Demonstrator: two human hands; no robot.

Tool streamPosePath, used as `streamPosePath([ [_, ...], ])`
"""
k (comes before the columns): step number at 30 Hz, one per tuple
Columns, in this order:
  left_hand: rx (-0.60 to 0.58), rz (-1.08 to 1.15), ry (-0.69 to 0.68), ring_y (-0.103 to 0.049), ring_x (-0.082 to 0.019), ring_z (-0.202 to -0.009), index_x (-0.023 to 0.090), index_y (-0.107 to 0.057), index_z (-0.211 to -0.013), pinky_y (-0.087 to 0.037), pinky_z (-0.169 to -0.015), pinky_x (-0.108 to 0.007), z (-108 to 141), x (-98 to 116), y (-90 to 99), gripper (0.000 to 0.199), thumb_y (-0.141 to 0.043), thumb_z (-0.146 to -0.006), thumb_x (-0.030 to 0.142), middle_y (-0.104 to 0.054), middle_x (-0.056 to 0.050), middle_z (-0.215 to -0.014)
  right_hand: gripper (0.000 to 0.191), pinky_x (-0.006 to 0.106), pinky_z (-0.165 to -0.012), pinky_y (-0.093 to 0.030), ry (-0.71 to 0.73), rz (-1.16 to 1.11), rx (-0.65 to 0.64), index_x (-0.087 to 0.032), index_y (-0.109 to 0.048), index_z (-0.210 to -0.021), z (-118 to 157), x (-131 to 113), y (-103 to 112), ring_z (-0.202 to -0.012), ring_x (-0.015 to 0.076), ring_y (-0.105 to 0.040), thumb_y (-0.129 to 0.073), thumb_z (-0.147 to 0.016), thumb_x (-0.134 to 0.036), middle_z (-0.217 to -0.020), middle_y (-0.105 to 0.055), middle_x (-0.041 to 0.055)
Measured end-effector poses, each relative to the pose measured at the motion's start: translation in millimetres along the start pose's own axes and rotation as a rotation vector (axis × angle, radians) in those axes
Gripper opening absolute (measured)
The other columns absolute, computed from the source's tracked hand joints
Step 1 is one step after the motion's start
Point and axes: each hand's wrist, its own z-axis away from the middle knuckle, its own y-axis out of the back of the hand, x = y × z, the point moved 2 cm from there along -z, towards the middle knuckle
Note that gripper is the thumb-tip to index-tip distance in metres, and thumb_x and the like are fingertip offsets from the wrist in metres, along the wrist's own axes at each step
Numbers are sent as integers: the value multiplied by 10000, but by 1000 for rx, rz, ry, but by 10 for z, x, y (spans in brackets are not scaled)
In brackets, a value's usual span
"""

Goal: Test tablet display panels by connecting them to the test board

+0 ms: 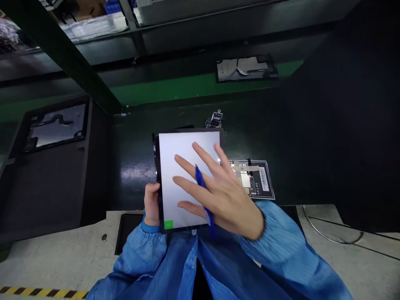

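Both arms reach forward from the bottom of the view in blue sleeves with gathered cuffs. The left hand stands upright, its fingers curled closed around an edge. The right hand is turned palm down and angled leftward, with its long fingers spread well apart.

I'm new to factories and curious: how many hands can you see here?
2. The left hand grips the edge of a white panel. The right hand spreads open above that panel, with a blue pen alongside it.
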Motion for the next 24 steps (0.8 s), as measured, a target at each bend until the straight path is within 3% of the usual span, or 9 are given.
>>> streamPosePath([
  [2, -23, 15, 43, -690, -359, -1060, 189, -752, -944, -566, -896, -441, 14, -6, -7, 363, -657, -623, 329, -781, -36, -978, 439, 708, -1148, -327, 41, 83, -84, -173, -632, -1190, -58, 77, -128, -1458, 441, -317, -786, -822, -355, -1510, -485, 148],
  [4, -28, 29, 111, -672, -382, -1092, 162, -745, -964, -555, -915, -462, 29, 1, -19, 404, -661, -612, 343, -771, -63, -1037, 383, 684, -1134, -368, 54, 130, -96, -146, -631, -1154, -20, 150, -218, -1439, 427, -361, -758, -851, -342, -1478, -509, 194],
  [8, -5, 61, 154, -680, -382, -1068, 152, -737, -914, -553, -908, -480, 30, 31, -45, 393, -638, -606, 375, -771, -80, -966, 72, 544, -1083, -505, 114, 138, 81, -150, -640, -1002, 180, 180, -209, -1320, 300, -560, -638, -930, -152, -1299, -664, 177],
  [11, 16, 33, 138, -720, -353, -927, 151, -729, -813, -575, -849, -468, 0, 39, -52, 339, -612, -600, 387, -755, -72, -785, 144, 359, -915, -630, 84, 137, 220, -166, -663, -1038, 299, 208, -23, -1124, 242, -700, -669, -902, -118, -1238, -704, 145],
  [14, 90, -16, 96, -732, -301, -766, 159, -712, -734, -594, -785, -439, -37, 60, -24, 288, -580, -592, 371, -736, -44, -685, 267, 282, -768, -647, -119, 153, 417, -228, -691, -1115, 462, 382, 223, -932, 203, -757, -695, -873, -117, -1187, -737, 69],
  [16, 144, -46, 30, -728, -268, -717, 175, -709, -716, -597, -768, -402, -63, 95, 13, 256, -578, -586, 353, -726, -14, -645, 244, 323, -733, -641, -317, 169, 504, -245, -710, -1091, 644, 581, 312, -863, 217, -762, -681, -876, -134, -1072, -770, 39],
  [19, 152, -121, -215, -715, -217, -658, 211, -741, -786, -595, -773, -347, -103, 187, 66, 259, -579, -621, 328, -704, 38, -595, 125, 368, -686, -619, -589, 194, 470, -225, -727, -1002, 993, 915, 270, -740, 225, -748, -629, -926, -239, -898, -774, 42],
  [21, 114, -220, -380, -722, -206, -680, 257, -766, -908, -594, -806, -345, -120, 247, 79, 313, -536, -707, 327, -712, 65, -612, 143, 341, -660, -607, -657, 206, 398, -218, -733, -950, 1213, 1094, 177, -675, 202, -729, -607, -940, -285, -835, -765, 37],
  [24, 53, -402, -469, -740, -228, -846, 324, -743, -1114, -593, -848, -371, -130, 288, 74, 428, -410, -846, 342, -752, 84, -711, 183, 299, -613, -581, -635, 217, 292, -214, -744, -917, 1412, 1254, 43, -608, 172, -694, -583, -948, -293, -745, -738, 27],
])
